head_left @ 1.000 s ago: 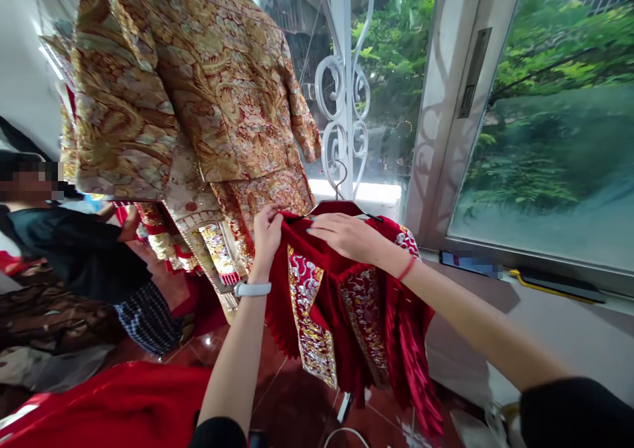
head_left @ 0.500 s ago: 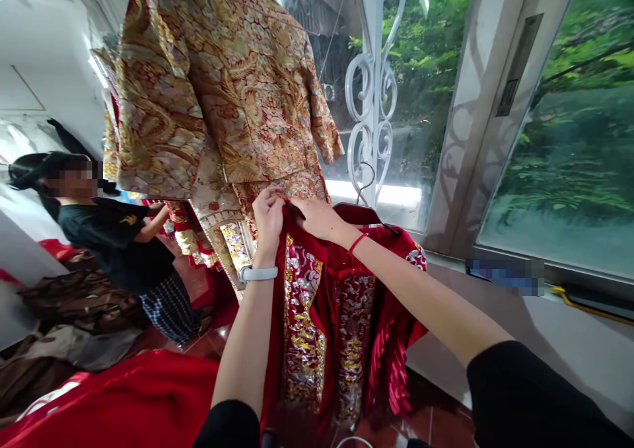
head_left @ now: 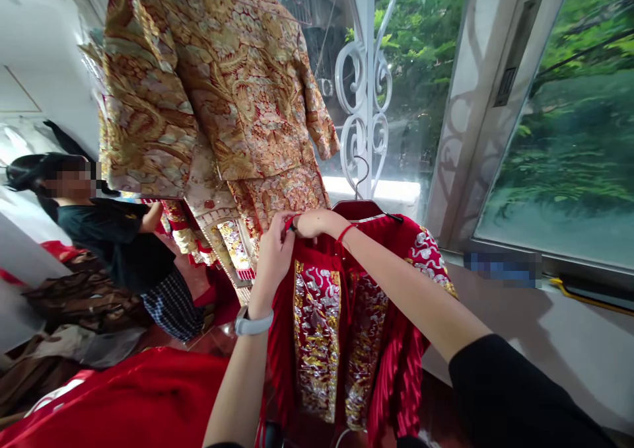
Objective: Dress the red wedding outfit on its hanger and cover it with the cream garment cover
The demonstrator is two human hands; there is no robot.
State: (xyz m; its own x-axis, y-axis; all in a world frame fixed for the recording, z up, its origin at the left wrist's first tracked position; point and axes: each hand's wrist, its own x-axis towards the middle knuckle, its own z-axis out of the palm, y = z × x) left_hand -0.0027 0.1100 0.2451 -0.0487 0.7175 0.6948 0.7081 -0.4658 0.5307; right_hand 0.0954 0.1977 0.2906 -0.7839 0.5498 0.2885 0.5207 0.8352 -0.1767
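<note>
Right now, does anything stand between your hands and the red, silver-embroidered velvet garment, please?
Nothing visible does: the left hand and the right hand both pinch the top edge of the red, silver-embroidered velvet garment.

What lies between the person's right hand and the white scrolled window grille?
In the head view, a red hanger with its metal hook lies there; both the right hand and the left hand pinch the red embroidered garment hanging from it.
</note>
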